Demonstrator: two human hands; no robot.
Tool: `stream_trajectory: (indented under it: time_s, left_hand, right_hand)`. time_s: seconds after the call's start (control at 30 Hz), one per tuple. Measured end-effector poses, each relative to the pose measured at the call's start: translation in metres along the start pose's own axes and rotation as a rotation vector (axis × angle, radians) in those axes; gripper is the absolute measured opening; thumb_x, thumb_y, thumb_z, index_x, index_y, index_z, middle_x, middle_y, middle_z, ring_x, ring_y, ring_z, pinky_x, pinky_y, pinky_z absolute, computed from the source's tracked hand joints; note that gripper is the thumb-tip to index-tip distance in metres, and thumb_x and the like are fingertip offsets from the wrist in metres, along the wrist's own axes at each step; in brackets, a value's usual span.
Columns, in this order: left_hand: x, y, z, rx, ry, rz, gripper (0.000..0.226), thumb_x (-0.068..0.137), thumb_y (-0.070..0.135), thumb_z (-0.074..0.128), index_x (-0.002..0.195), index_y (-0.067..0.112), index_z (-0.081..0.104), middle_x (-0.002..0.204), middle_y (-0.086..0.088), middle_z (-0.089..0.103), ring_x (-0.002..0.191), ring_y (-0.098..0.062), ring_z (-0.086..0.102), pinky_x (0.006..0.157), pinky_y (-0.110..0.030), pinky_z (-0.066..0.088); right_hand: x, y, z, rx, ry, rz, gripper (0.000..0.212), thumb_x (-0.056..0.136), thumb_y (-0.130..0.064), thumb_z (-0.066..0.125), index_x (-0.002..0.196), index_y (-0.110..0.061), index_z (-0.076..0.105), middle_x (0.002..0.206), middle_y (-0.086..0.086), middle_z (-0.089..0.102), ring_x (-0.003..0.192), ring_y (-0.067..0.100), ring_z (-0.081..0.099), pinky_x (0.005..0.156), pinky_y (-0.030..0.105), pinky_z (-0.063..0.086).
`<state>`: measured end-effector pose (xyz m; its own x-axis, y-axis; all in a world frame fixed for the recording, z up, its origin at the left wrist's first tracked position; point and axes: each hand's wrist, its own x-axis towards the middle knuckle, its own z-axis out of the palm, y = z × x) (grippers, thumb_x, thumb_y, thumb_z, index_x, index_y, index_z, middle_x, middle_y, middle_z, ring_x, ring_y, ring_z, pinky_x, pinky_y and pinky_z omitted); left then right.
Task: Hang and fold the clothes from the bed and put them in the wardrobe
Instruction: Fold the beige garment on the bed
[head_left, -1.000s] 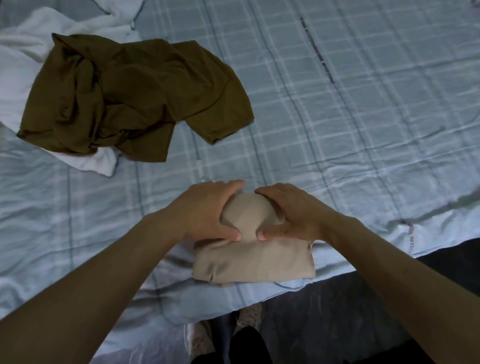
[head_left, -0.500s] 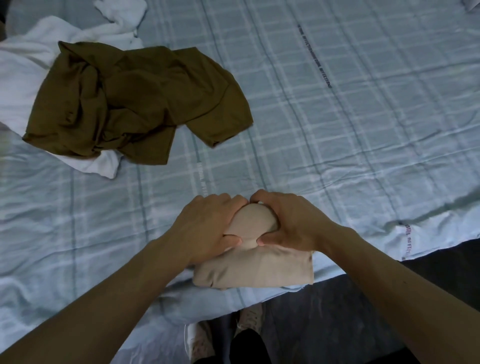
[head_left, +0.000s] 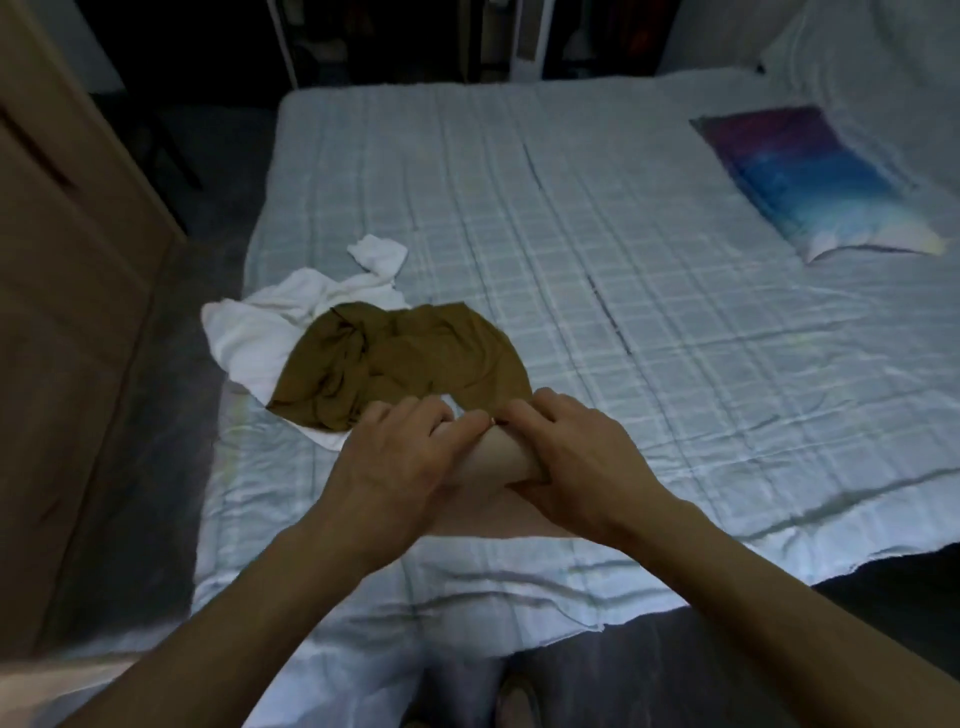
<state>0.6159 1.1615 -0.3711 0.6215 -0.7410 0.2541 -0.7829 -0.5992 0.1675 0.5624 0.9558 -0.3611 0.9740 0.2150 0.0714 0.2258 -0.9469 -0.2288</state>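
Two bare hands worked one beige garment (head_left: 493, 457) at the near edge of the bed (head_left: 597, 291), roughly midway along that edge; left hand (head_left: 400, 462) curled over the garment's left side, right hand (head_left: 566, 457) curled over its right side, fingers of both gripping the rolled cloth between them, fingertips nearly meeting on top. Garment's lower part lay flat on the checked bedsheet, largely hidden under the wrists. One olive-brown garment (head_left: 405, 364), crumpled, lay toward the bed's left edge, just beyond the hands, resting partly on one white garment (head_left: 270, 322), also crumpled, which reached the left edge. One pillow (head_left: 810, 176) with a purple-to-blue cover lay near the far right corner. One wooden panel (head_left: 67, 312) stood left of the bed; dark open shelving beyond the far edge, contents too dim to tell
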Motion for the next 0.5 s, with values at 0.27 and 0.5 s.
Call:
stream_trajectory:
  time_s: [0.27,0.5]
  left_hand:
    - [-0.032,0.014,-0.165,0.275,0.208,-0.186,0.054,0.077,0.013,0.063,0.126,0.029,0.044,0.103,-0.005,0.059,0.084,-0.027,0.055,0.073,-0.040,0.036]
    - [-0.100,0.039,-0.253,0.550,0.241,-0.521,0.063,0.070,0.016,0.073,0.126,0.028,0.045,0.109,-0.008,0.058,0.091,-0.030,0.057,0.079,-0.042,0.036]
  right_hand:
    - [0.042,-0.083,-0.122,0.014,0.211,-0.289,0.054,0.077,-0.042,0.070,0.123,-0.033,0.044,0.105,-0.002,0.051,0.088,0.021,0.055,0.060,0.031,0.044]
    - [0.077,-0.172,-0.176,0.036,0.229,-0.666,0.068,0.066,-0.036,0.079,0.123,-0.030,0.045,0.108,0.001,0.051,0.087,0.019,0.052,0.065,0.034,0.049]
